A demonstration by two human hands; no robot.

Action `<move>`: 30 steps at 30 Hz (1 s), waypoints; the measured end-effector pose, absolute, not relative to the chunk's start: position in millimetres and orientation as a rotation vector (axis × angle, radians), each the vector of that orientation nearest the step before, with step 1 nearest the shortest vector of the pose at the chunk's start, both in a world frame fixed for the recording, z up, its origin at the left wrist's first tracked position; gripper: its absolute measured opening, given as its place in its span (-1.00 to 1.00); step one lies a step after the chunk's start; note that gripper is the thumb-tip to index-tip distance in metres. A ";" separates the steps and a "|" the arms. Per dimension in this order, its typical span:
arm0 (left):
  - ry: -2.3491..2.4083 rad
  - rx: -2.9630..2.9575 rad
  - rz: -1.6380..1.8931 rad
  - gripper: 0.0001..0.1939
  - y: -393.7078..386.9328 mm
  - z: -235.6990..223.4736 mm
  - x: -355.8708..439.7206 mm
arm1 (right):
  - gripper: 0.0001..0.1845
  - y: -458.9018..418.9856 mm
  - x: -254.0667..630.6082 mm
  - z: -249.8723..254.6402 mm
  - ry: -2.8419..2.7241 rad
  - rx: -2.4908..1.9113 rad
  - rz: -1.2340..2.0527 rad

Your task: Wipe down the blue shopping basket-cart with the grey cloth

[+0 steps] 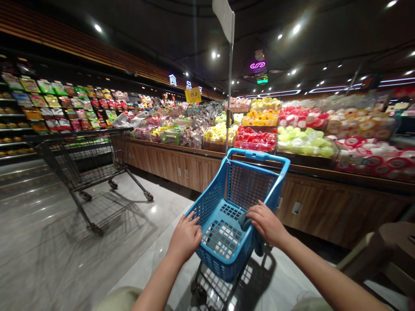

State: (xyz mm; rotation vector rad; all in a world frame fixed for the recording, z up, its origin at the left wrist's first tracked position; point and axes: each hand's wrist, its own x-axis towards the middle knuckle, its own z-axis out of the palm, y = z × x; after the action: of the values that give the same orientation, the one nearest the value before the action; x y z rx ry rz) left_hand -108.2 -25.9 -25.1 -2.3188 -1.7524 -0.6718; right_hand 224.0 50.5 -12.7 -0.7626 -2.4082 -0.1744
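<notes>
A blue plastic shopping cart (pixel 207 255) stands in front of me, its basket holding no goods. My left hand (pixel 185 236) is closed over the basket's near left rim, with the fingertips curled toward the inside. At the right rim, my right hand (pixel 266 222) has its fingers closed on a dark teal cloth (pixel 244 221). The cloth lies over the rim, part of it inside the basket and part hanging outside. A thin pole with a white flag (pixel 224 17) rises beyond the cart's handle (pixel 256 154).
A dark metal shopping cart (pixel 94 160) stands on the left. Wooden cabinets (pixel 330 207) run across the front, topped by bins of wrapped sweets (pixel 256 138). Packaged snacks line the left wall shelves (pixel 48 101). A brown object (pixel 389 255) sits at the lower right.
</notes>
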 end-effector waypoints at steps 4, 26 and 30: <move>-1.727 -2.330 -0.662 -0.64 -24.5 -26.8 -101.5 | -0.73 75.1 234.5 -8.5 -2.369 -0.822 -0.155; -2.164 -2.030 -0.372 -0.19 35.1 -13.6 -94.2 | -0.70 89.9 187.7 -15.0 -2.266 -0.920 -0.083; -2.138 -2.038 -0.353 -0.20 32.8 -13.5 -99.7 | -0.72 55.7 176.8 -18.8 -2.330 -0.844 -0.045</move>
State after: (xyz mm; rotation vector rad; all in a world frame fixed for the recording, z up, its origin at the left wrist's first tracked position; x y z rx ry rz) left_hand -99.7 32.8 -13.5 -2.0380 -2.1378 -0.3531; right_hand 176.8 55.7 -18.8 -0.8442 -2.3297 -0.0445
